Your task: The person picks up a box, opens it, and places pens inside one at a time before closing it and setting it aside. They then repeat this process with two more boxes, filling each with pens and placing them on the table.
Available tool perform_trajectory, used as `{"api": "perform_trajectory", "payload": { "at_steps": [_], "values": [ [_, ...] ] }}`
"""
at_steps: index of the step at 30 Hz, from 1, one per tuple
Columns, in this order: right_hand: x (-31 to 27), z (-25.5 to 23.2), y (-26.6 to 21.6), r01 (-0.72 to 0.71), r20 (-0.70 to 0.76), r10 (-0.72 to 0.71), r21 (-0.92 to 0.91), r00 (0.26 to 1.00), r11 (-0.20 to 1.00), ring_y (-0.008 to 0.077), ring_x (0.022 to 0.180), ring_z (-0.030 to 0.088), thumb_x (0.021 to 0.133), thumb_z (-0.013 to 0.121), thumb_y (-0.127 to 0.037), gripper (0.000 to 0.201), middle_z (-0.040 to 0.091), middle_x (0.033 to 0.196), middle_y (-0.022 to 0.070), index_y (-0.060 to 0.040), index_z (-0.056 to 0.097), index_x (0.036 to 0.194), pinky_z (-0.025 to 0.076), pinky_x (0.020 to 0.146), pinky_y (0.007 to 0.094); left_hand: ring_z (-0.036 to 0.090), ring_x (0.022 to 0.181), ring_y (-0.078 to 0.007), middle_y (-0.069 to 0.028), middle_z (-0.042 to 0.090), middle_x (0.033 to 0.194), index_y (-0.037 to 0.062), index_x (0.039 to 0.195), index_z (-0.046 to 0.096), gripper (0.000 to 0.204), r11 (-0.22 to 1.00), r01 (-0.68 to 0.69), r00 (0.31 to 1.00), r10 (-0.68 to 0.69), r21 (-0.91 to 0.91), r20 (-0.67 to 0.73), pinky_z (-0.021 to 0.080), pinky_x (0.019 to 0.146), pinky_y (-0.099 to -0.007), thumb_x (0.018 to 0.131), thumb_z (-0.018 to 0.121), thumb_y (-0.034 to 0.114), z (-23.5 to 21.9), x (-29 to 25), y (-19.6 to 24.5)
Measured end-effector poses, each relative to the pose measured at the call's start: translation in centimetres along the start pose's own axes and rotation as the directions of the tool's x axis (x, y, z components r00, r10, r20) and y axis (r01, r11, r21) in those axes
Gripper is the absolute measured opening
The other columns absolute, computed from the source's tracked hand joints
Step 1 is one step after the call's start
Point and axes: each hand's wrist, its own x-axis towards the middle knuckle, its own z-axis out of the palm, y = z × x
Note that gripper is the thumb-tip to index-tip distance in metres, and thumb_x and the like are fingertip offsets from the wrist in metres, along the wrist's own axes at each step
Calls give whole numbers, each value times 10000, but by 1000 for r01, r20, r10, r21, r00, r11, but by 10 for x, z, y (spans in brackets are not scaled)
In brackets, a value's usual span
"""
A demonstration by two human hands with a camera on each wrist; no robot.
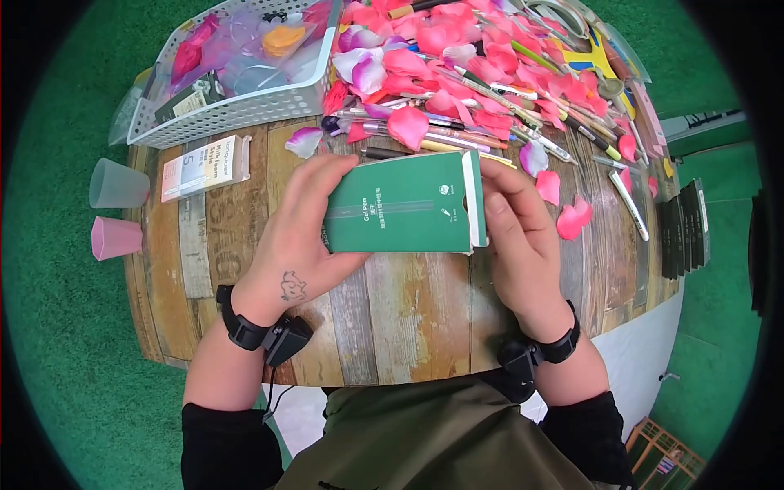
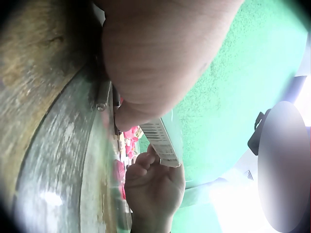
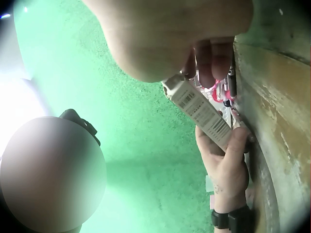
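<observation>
A green gel pen box (image 1: 400, 204) is held up over the table, its printed face upward and its white end edge to the right. My left hand (image 1: 302, 237) grips its left end, fingers along the far edge and thumb underneath. At the right end, my right hand (image 1: 523, 245) has its curled fingers and thumb at the white edge. The box's white side (image 3: 201, 114) with barcodes shows in the right wrist view, and my left hand's thumb lies against it. What is inside the box is hidden.
Pink petals (image 1: 441, 49) and many pens (image 1: 563, 122) cover the back of the wooden table (image 1: 416, 318). A white basket (image 1: 237, 114) with mesh bags stands back left, near a pale Milk Foam Style box (image 1: 204, 169). Two cups (image 1: 118, 184) sit at the left edge; dark packets (image 1: 686, 233) lie right.
</observation>
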Motion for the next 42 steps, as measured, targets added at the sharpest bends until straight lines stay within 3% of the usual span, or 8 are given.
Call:
{"api": "perform_trajectory", "payload": {
  "at_steps": [7,13,19,31,34,35,36,42],
  "values": [
    [-1,0,0,63,6,-63,16,998,998,87,1015,654,1084,636,-145,374,682,1229,50,-39,557,1433,551,730,239,522,1385,-455,-219,513,1472,65,1500,483,834,1000,-4,1000,5,31,-17,471,1139,-501,762,867,129,0,0,0],
    [-3,-2,7,35,-5,-34,121,999,992,75,927,674,1038,701,-87,230,690,1174,46,-44,602,1242,551,705,229,546,1350,-447,-218,519,1464,71,1498,486,832,999,-9,999,10,53,-34,496,1110,-494,757,862,117,1,0,2],
    [-4,5,2,6,-80,-3,40,997,999,71,907,681,1036,711,-91,150,707,1162,61,-33,636,1153,552,704,229,588,1295,-433,-202,531,1436,80,1487,497,822,998,-16,998,20,69,-62,539,1046,-479,751,862,100,2,0,3],
    [-1,-9,1,-97,18,95,204,995,974,102,966,678,1048,642,-32,232,730,1171,66,7,640,1277,557,840,269,591,1295,-405,-185,548,1433,78,1481,515,853,986,-6,991,28,169,-129,538,1049,-468,716,891,108,0,-2,7],
    [-4,-6,-8,30,19,-31,84,999,996,119,1033,683,999,612,34,350,729,1179,49,3,637,1346,566,891,283,579,1315,-398,-193,558,1432,63,1481,511,866,992,17,991,-1,125,-132,508,1090,-465,711,904,113,3,0,8],
    [-3,-13,-6,146,63,-135,-226,989,963,145,1037,717,941,620,58,407,747,1167,74,-15,665,1339,592,884,311,580,1314,-397,-195,557,1432,63,1483,510,866,993,20,991,-4,119,-132,509,1088,-464,714,905,114,3,0,7],
    [-1,-16,-8,198,78,-182,-323,980,925,160,1012,732,930,640,52,392,754,1160,89,-23,682,1313,600,857,317,581,1313,-395,-197,556,1431,63,1484,509,865,993,25,992,-10,117,-130,511,1085,-462,717,905,114,2,0,7],
    [6,-19,-15,457,190,-446,-633,874,625,255,885,777,861,751,18,333,781,1097,137,-50,743,1186,621,742,340,551,1340,-382,-193,559,1422,45,1511,479,918,990,104,988,-92,92,-121,447,1134,-467,713,920,138,2,-2,6]
  ]
}}
